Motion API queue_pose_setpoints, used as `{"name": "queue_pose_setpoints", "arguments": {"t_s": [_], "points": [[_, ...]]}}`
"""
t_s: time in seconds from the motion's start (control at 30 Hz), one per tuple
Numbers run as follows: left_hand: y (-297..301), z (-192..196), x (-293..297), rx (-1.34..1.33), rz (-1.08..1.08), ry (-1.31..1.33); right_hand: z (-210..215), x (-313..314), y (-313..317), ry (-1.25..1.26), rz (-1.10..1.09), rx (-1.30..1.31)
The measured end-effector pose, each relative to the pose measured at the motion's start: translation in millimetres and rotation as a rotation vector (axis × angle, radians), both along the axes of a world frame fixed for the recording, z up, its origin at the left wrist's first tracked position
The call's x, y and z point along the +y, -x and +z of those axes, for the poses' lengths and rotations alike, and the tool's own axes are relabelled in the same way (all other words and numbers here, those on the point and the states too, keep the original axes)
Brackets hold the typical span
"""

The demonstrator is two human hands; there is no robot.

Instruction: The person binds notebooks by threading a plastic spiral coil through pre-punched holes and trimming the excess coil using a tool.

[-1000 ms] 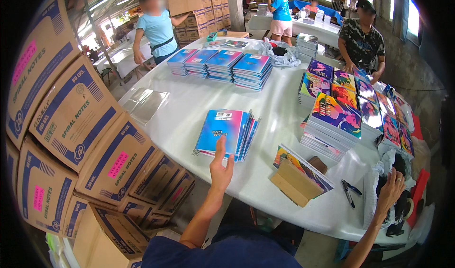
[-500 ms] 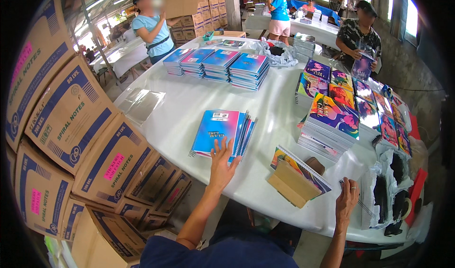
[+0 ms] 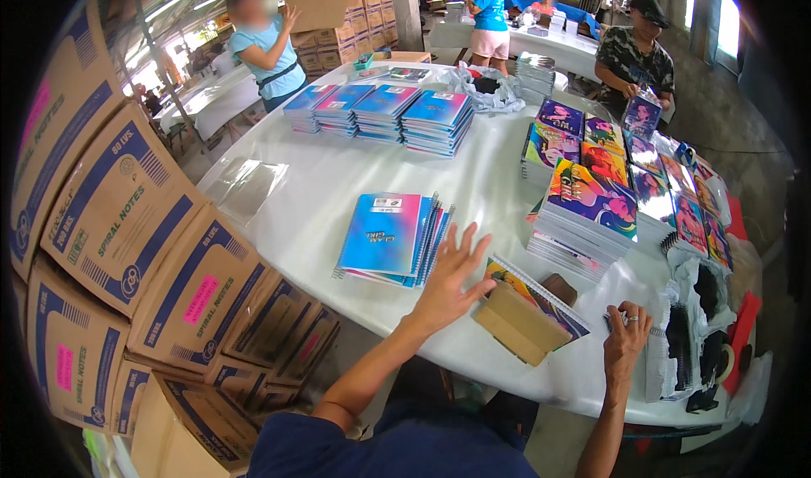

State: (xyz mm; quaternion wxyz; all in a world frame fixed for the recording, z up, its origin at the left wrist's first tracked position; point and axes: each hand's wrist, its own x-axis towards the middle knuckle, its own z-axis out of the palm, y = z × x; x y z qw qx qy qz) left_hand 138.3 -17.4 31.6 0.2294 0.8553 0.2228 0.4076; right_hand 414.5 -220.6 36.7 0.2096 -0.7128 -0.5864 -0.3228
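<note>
My left hand [image 3: 457, 274], fingers spread and holding nothing, hovers over the table between two things. To its left is a small pile of blue-and-pink spiral notebooks [image 3: 384, 235], unevenly stacked. To its right a colourful notebook cover [image 3: 549, 295] stands tilted with a folded piece of brown cardboard [image 3: 521, 326] in front of it. My right hand [image 3: 629, 336] is closed near the table's front right, fingers pinched round a thin dark spiral coil, whose ends show at both sides of the hand. Right beside it lie white-wrapped bundles of black coils [image 3: 678, 343].
Several blue-pink notebook stacks [image 3: 438, 123] stand at the back. Tall stacks of multicoloured notebooks [image 3: 591, 199] fill the right side. Clear plastic sheets [image 3: 245, 187] lie at the left edge. Cardboard cartons [image 3: 127, 216] rise on the left. Across the table a person [image 3: 638, 64] handles a notebook.
My left hand has lifted off the blue-pink notebook pile and moved right, toward the tilted cover. My right hand has risen slightly, still holding the coil.
</note>
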Motion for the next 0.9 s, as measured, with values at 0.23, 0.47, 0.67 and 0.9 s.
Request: {"name": "queue_pose_setpoints", "arguments": {"t_s": [0.23,0.47,0.67,0.9], "points": [[-58,35,-33,0.177,-0.205,-0.348,27,-3,23,-0.068,0.077,0.131],[-98,22,-29,0.528,-0.228,-0.503,15,11,47,-0.065,0.181,0.778],[-96,34,-36,0.579,-0.215,-0.495,19,-3,44,-0.116,0.137,0.835],[-115,37,-57,0.486,-0.331,-0.521,25,-14,51,-0.087,0.172,0.938]]}}
